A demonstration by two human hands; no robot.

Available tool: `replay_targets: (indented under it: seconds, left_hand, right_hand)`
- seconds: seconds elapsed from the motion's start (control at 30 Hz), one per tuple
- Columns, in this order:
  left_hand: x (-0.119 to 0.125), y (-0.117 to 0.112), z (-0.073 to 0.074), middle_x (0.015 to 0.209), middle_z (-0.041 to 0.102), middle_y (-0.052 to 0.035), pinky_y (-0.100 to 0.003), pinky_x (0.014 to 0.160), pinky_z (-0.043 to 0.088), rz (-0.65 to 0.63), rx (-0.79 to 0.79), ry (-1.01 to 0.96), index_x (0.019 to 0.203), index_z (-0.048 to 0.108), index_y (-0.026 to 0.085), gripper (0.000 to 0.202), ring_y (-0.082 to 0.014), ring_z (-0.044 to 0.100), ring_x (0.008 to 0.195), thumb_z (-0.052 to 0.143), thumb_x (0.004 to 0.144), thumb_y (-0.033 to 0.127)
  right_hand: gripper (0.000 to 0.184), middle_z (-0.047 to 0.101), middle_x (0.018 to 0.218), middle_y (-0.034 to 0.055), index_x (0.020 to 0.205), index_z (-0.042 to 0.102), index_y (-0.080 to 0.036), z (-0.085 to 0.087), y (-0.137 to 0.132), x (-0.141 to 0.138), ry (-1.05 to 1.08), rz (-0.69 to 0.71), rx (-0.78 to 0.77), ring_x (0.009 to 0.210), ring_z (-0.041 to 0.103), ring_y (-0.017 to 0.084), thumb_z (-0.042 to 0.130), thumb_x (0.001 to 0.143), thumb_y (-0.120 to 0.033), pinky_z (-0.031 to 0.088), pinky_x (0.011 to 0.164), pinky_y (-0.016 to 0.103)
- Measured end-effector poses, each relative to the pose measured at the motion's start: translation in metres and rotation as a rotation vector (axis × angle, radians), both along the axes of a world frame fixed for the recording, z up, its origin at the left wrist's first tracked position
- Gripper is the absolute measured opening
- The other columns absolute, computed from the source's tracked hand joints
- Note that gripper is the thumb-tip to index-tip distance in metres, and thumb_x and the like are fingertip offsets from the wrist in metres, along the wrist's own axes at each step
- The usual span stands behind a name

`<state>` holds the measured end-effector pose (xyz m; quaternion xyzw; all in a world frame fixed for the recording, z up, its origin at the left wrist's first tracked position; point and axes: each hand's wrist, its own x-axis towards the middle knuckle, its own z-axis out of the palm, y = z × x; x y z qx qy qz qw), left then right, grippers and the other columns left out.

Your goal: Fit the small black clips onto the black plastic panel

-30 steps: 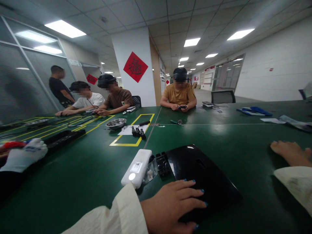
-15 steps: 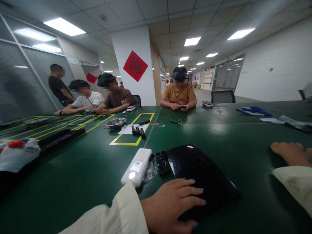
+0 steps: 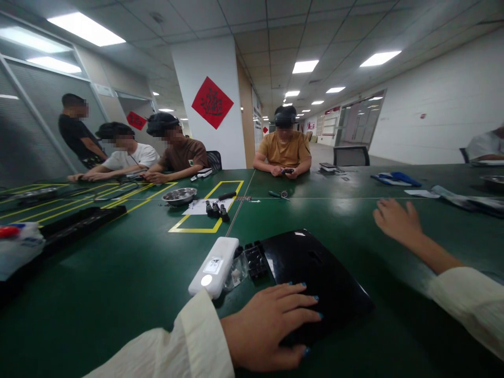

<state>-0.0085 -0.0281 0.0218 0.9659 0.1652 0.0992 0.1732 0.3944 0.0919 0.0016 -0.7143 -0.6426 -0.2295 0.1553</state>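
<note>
My left hand [image 3: 270, 325] lies flat with fingers spread on the near edge of a glossy black panel [image 3: 315, 268] on the green table [image 3: 118, 294]. Beside the panel sit a white oblong device [image 3: 214, 266], a small clear bag [image 3: 236, 274] and a black slotted part [image 3: 255, 260]. My right hand [image 3: 396, 220] rests palm down on the bare table to the right of the panel, fingers stretched out, holding nothing.
A metal bowl [image 3: 179, 196], paper and small black parts [image 3: 214, 209] lie in a yellow-taped box. A long black tray [image 3: 79, 223] and a gloved co-worker's hand [image 3: 18, 244] are at left. Several people sit across the table; blue cloth [image 3: 396, 179] lies far right.
My right hand has slid forward and leftward onto the table, with more of the forearm showing. The view shifted slightly right. My left hand stays on the black panel.
</note>
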Motion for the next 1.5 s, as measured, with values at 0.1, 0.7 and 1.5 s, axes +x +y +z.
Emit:
replay_targets:
  seconds: [0.1, 0.7, 1.5]
  left_hand:
    - [0.0, 0.0, 0.0, 0.139, 0.041, -0.0037, -0.035, 0.109, 0.026, -0.01, -0.003, -0.004, 0.13, 0.042, 0.022, 0.051, -0.0188, 0.03, 0.132, 0.053, 0.081, 0.032]
    - [-0.003, 0.003, 0.003, 0.135, 0.045, -0.0041, -0.042, 0.11, 0.022, 0.132, 0.196, -0.046, 0.133, 0.035, 0.022, 0.046, -0.0201, 0.032, 0.13, 0.04, 0.087, 0.027]
    - [-0.015, 0.04, -0.02, 0.136, 0.039, -0.0173, -0.047, 0.105, 0.028, 0.854, 0.274, -0.052, 0.134, 0.025, 0.008, 0.069, -0.0302, 0.038, 0.124, 0.05, 0.073, 0.03]
  right_hand:
    - [0.047, 0.05, 0.129, 0.0147, 0.12, 0.054, -0.009, -0.022, -0.007, -0.039, 0.0, 0.139, -0.137, 0.125, 0.039, 0.025, 0.027, 0.088, -0.029, 0.02, 0.104, 0.048]
    - [0.051, 0.056, 0.123, 0.0126, 0.116, 0.059, -0.014, -0.022, -0.058, -0.117, 0.477, 0.508, -0.192, 0.119, 0.047, 0.023, 0.023, 0.089, -0.038, 0.033, 0.101, 0.044]
    - [0.061, 0.027, 0.145, 0.0143, 0.138, 0.033, -0.014, -0.025, -0.109, -0.159, 0.36, 0.43, -0.411, 0.133, 0.023, 0.027, 0.025, 0.089, -0.049, 0.018, 0.107, 0.053]
